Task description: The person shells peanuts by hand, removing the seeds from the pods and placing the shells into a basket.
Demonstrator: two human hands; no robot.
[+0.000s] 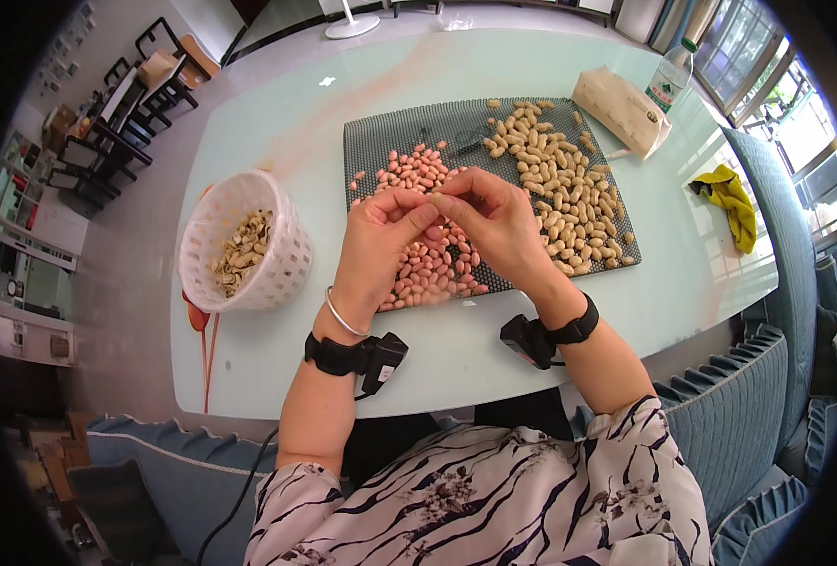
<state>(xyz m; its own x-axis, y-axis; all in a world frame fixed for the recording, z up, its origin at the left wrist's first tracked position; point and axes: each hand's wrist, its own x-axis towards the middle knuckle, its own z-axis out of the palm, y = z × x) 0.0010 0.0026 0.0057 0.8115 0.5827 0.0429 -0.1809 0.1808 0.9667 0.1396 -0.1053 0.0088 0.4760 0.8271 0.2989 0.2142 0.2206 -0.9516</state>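
Observation:
My left hand [379, 237] and my right hand [503, 226] meet fingertip to fingertip above a black mesh tray [390, 131]. Between the pinched thumbs and forefingers is a small pale piece, apparently a peanut, mostly hidden by the fingers. Pink shelled peanut kernels [425, 272] lie on the tray's left part, beneath and around my hands. Unshelled peanuts [567, 187] are heaped over its right side. Left of the tray stands a white perforated plastic basket [287, 244], lined with clear film and holding broken peanut shells [238, 258].
A soft tissue pack [620, 110] and a plastic bottle [673, 74] with a green cap stand behind the tray's right corner. A yellow cloth [733, 205] lies near the right edge of the glass table [263, 141]. Blue-covered chairs [730, 389] border the near side.

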